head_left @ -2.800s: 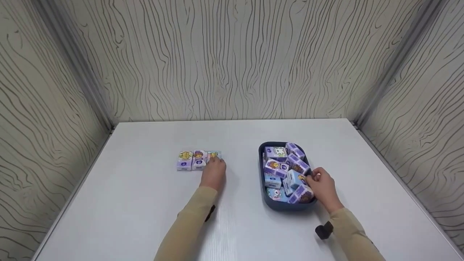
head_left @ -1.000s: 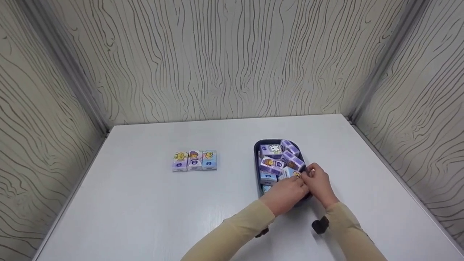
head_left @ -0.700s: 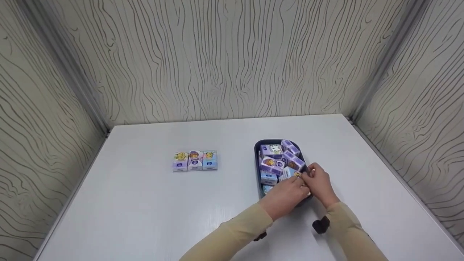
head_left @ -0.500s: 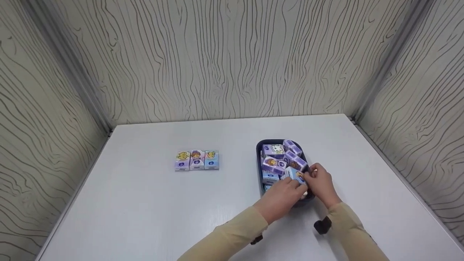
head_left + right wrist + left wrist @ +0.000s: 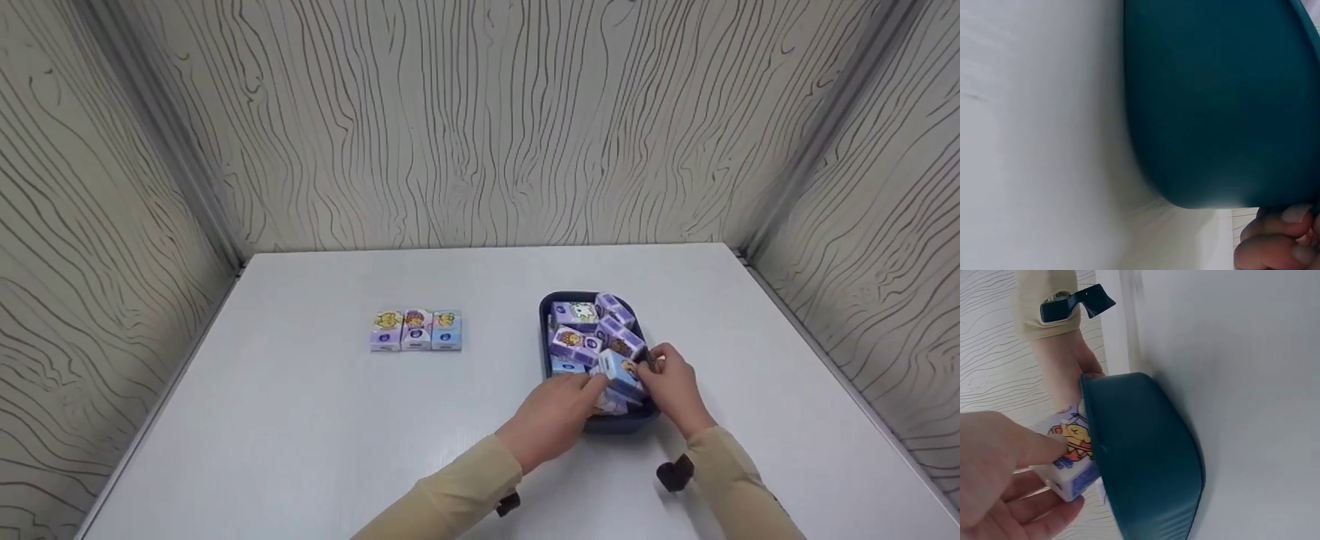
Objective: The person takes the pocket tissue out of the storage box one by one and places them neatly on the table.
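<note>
The left hand (image 5: pixel 551 414) pinches a box (image 5: pixel 1079 449) at the near end of the tub (image 5: pixel 619 426), probably light, stiff and easily dented card, best held gently across opposite faces, while the right hand (image 5: pixel 675 386) grips the tub's right side.

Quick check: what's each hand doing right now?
Left hand: closed, holding a small box.
Right hand: closed, gripping the tub by its rim.
</note>
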{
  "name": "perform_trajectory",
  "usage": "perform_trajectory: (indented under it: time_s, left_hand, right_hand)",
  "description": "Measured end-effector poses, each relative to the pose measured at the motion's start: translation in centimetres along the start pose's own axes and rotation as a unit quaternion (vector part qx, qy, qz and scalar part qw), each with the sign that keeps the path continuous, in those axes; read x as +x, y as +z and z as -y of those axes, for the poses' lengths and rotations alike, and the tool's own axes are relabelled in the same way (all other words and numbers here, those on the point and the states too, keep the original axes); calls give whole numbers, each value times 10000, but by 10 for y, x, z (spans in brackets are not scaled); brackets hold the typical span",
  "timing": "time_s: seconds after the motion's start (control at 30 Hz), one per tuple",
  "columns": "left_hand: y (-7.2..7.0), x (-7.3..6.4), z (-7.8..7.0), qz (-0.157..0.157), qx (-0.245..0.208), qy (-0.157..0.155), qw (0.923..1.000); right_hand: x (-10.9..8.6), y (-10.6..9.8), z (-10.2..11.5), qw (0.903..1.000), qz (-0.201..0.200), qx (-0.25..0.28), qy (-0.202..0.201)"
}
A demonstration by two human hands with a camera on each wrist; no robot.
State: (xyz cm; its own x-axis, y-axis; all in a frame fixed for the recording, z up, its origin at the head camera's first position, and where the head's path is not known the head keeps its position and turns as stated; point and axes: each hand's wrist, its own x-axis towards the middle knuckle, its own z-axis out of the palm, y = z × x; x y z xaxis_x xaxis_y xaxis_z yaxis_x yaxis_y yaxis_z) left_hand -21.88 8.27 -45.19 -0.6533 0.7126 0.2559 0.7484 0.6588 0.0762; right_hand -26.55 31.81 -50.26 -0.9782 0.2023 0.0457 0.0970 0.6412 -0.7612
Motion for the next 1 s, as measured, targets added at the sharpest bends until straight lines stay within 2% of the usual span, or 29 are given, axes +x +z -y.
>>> perform_trajectory:
  time_s: [0.17,0.3,0.4,0.47,0.57,0.7,0.83,1.0]
  left_hand:
    - [-22,-8,16,-637,-125,14,9979]
    - [-40,-13,32,-1090,-101,13,9940]
    - [-47,-16,46,-1389,-158,-47,9902]
    - [-49,-19,56,-1422,-194,-189,9895]
    - [-44,-25,71,-1233,-157,-515,9909]
    - [-25,-32,86,-658,221,-774,9946]
    - [-2,-36,92,-88,686,-650,9955]
    - [18,-41,93,344,923,-411,9943]
  right_hand:
    - [-2,-3,-1,9998,-87,-59,-139]
    - [-1,-7,0,9999,-89,-84,-84]
    - [0,-8,1,10000,-48,-57,-12]
    - [1,-8,2,10000,-38,-42,9]
    - [2,-6,2,10000,1,-44,7]
    - [3,-4,1,9999,90,-34,82]
    - [2,-2,0,9999,87,-49,121]
    - [1,0,0,9998,-76,-140,-75]
